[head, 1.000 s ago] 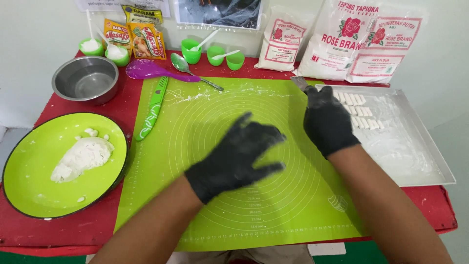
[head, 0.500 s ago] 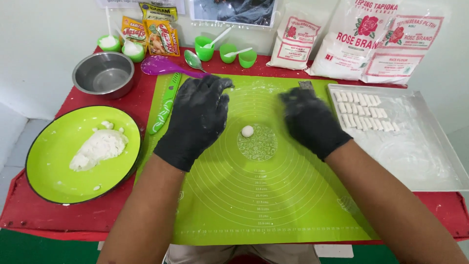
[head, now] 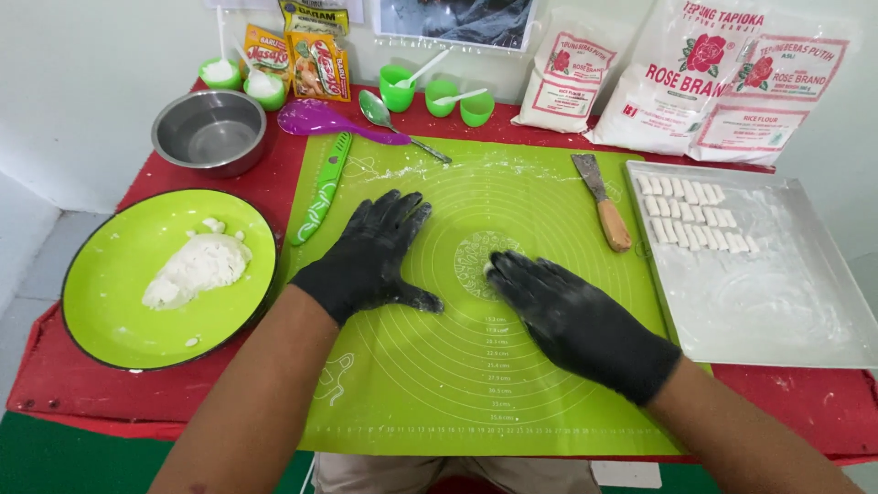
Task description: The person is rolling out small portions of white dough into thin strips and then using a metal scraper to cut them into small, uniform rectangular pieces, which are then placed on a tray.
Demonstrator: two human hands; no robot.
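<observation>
Gloves, black and dusted with flour, cover both hands over the green silicone mat (head: 512, 384) on the red bench (head: 73, 384). Left hand (head: 370, 256) lies flat, fingers spread, palm down on the mat. Right hand (head: 576, 320) presses flat near the mat's centre, fingers together; whether dough sits beneath it cannot be told. Dough mound (head: 197, 267) rests on the green plate (head: 110, 320) at left. Cut dough pieces (head: 690, 212) line the white tray (head: 777, 311) at right, beside a wooden-handled scraper (head: 604, 201).

Right hand (head: 576, 316) now flat over the dough ball; left hand (head: 370, 252) lower on the mat (head: 512, 402).
</observation>
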